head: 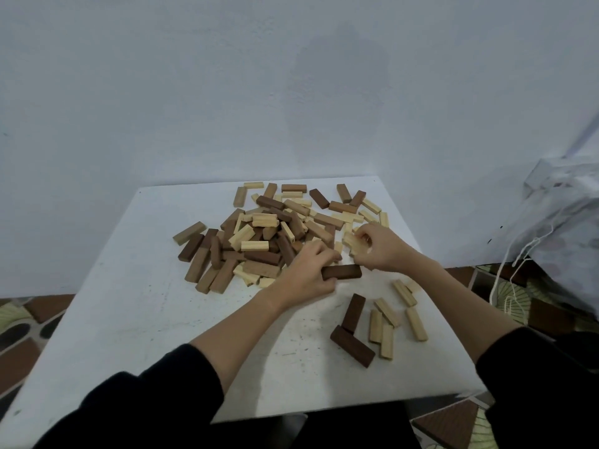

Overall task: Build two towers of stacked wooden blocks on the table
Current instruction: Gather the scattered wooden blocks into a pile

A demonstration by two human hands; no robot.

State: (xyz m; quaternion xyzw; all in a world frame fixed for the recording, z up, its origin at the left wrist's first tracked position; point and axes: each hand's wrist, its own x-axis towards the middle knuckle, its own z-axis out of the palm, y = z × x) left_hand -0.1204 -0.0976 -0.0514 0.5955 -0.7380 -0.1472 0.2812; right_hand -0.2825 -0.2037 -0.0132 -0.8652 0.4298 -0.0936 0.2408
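A loose heap of wooden blocks [269, 231], pale, mid-brown and dark, covers the far middle of the white table [129, 319]. My left hand [308, 273] grips a dark brown block [345, 272] at the heap's near right edge. Just to its right, my right hand [379, 246] pinches a pale block [351, 243] among the blocks. A small set lies apart at the near right: two dark blocks [351, 332] in an L and several pale blocks [389, 322]. No stacked tower is in view.
A white wall stands right behind the table. A white bag with cords [557, 222] sits off the table's right side. Patterned floor [26, 335] shows to the left and right. The table's near left part holds no blocks.
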